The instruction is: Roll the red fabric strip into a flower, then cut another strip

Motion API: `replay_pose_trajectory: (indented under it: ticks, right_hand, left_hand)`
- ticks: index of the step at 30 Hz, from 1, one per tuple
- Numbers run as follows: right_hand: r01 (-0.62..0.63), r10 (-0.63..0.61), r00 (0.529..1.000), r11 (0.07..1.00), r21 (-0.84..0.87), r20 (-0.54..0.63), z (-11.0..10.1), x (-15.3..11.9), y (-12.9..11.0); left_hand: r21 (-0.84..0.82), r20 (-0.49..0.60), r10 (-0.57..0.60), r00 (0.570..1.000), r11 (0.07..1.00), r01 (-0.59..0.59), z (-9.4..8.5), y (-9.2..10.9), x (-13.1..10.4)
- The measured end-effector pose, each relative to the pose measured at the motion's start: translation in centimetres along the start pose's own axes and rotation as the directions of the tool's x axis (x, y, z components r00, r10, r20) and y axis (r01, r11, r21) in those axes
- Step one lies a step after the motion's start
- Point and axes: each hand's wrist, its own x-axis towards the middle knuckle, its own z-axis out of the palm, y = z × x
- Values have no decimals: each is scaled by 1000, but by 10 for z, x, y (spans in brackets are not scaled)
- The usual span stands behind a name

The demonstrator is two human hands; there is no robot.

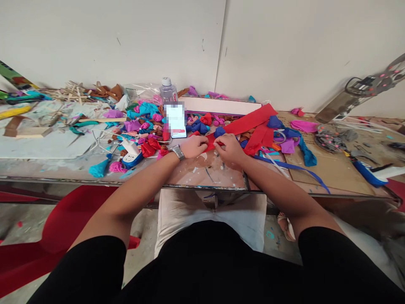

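A long red crepe paper strip [249, 121] runs from the far right of the pile down to my two hands. My left hand [193, 146], with a metal watch on its wrist, is closed on the strip's near end. Beside it, my right hand [230, 147] pinches the same end, its thumb and fingers pressed together. A second red piece [261, 139] lies folded to the right. Just beyond my hands are dark blue crumpled paper [219, 132] and many coloured paper twists. A lit phone [176, 120] leans upright behind my left hand.
A clear bottle [167, 90] stands behind the phone. To the left lie a power strip [132, 158], teal pliers [84, 124] and wood scraps [74, 92]. A blue ribbon [294, 167] crosses cardboard [329, 175] on the right. A red chair [69, 219] is at lower left.
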Motion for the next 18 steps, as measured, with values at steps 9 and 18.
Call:
replay_pose_trajectory:
  ticks: [9, 18]
  right_hand:
    - [-14, 14, 998, 1000, -1, -66, 0, 1, 4]
    - [-62, 59, 991, 998, -17, -119, -1, 1, 7]
  left_hand:
    - [78, 4, -4, 1000, 997, 4, 0, 1, 0]
    - [189, -50, -93, 994, 977, 101, 0, -8, 2]
